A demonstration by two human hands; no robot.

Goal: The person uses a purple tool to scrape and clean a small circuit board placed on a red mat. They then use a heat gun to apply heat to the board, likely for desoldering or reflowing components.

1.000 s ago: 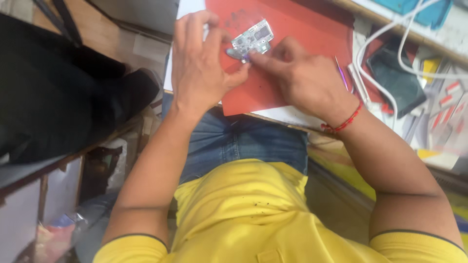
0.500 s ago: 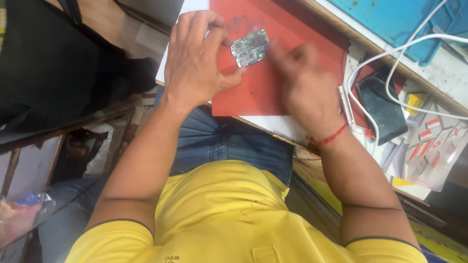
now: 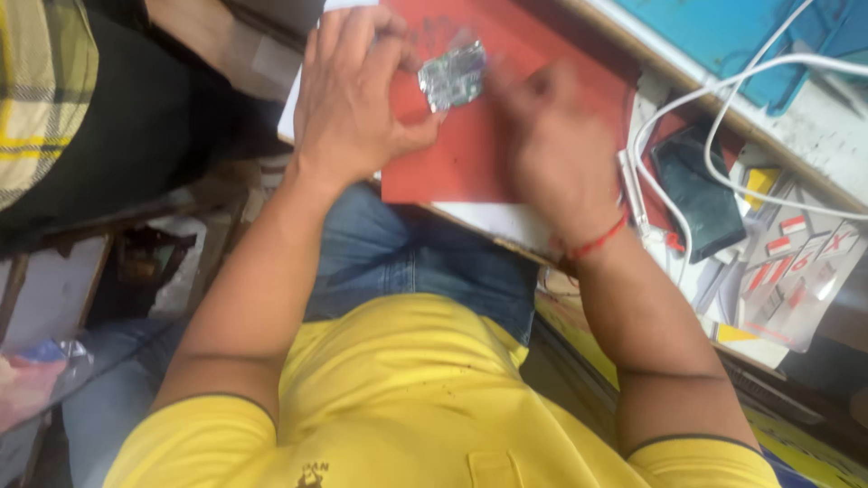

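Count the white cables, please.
2: one cable arcs across the blue tray; another cable loops beside the black phone. They may join out of view.

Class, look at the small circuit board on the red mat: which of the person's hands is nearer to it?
Left. The left hand holds the circuit board at its edge with the fingertips. The right hand, blurred, sits just to the board's right over the red mat, apart from it.

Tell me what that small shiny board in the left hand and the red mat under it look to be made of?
The small circuit board, pinched by the left hand, looks like rigid board with silvery metal shields: it glints. The red mat looks like matte rubber or silicone, flat and dull, though stiff card cannot be ruled out.
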